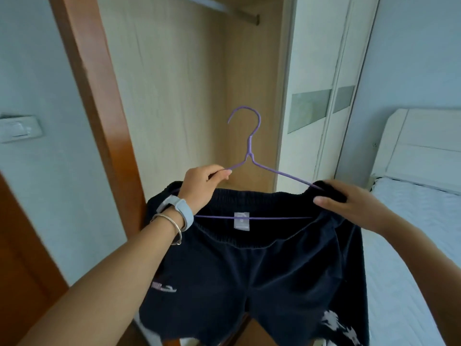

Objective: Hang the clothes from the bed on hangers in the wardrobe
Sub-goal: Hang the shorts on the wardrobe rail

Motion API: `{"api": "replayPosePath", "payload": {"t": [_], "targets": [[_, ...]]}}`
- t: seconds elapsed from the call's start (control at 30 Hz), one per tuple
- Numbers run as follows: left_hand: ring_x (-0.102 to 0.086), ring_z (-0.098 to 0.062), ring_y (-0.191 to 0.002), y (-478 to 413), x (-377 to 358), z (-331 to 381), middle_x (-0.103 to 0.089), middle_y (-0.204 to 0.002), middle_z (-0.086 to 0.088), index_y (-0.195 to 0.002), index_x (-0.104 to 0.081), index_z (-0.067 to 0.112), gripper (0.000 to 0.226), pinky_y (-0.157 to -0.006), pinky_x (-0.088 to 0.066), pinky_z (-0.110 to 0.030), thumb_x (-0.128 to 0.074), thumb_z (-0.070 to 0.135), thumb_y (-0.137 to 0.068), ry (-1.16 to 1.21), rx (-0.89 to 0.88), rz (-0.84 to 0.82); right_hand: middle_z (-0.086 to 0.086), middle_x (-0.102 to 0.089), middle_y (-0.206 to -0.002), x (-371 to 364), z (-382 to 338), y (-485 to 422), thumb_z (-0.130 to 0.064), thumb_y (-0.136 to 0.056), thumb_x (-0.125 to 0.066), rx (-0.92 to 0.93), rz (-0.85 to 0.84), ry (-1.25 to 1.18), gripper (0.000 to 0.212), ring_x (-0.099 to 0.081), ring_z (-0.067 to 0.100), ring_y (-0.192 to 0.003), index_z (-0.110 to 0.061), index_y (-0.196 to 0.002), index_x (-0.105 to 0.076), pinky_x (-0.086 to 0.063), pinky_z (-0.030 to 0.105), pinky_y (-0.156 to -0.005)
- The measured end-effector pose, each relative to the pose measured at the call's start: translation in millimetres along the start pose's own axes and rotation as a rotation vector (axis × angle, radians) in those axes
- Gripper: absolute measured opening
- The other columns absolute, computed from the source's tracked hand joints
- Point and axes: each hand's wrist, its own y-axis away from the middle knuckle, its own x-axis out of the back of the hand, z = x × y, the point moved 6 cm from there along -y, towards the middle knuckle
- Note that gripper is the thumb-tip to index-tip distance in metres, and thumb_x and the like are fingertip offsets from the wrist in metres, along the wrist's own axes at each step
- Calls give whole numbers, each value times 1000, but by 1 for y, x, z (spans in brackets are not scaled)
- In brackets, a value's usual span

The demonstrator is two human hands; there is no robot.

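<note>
Blurred logo [163, 288] on shorts [274, 270], apparently illegible

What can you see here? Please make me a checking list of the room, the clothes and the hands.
Surface: bed, only part in view.
Job's things: purple hanger sits inside the waistband of the dark shorts; its hook is not on the wardrobe rail above.
Clutter: nothing seen.
Grips: left grip pinches the hanger's wire; right grip holds the waistband at the hanger's other end.
Cables: nothing seen.
Surroundings: open wardrobe, light switch, closed white doors.
</note>
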Motion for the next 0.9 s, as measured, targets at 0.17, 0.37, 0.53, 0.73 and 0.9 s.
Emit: {"api": "replayPosePath", "payload": {"t": [0.17,0.37,0.53,0.73,0.9], "targets": [[-46,-2,-50,-73,-19,-39,-55,-54,2,-81,-70,5,23,-55,-37,-13,-58,23,-87,30,2,99,-18,-69,-88,-1,14,-81,-48,-78,-55,57,-139,-25,14,-63,-3,-85,-45,-91,-58,-46,15,-75],[-56,-21,-71,-197,-16,-72,-64,-71,-11,-82,-69,2,22,-63,-39,-17,-57,20,-88,-28,-50,302,-5,-71,-75,11,3,-216,-66,-65,-63,191,-188,-258,52,-64,3,-72,-18,-84,-70,-47,12,-64],[-58,-28,-100,-285,37,-87,-64,-106,-13,-102,-66,4,25,-84,-43,-27,-53,22,-91,-291,-23,465,9,-69,-78,16,-50,-326,-27,-82,-61,240,-257,-547,24,-65,18,-71,-7,-88,-72,-51,23,-61],[-55,-24,-94,-329,92,-57,-61,-97,-9,-97,-56,2,35,-89,-43,-32,-37,32,-96,-231,99,539,24,-72,-91,-2,-143,-392,-18,-85,-61,297,-274,-798,25,-67,30,-74,4,-92,-70,-56,32,-68],[-58,-23,-104,-357,138,-16,-67,-104,-8,-86,-62,12,33,-96,-43,-33,-43,38,-93,-21,94,552,14,-71,-77,-5,-232,-407,-16,-87,-60,419,-212,-920,21,-67,23,-66,3,-88,-69,-56,31,-65]]}}
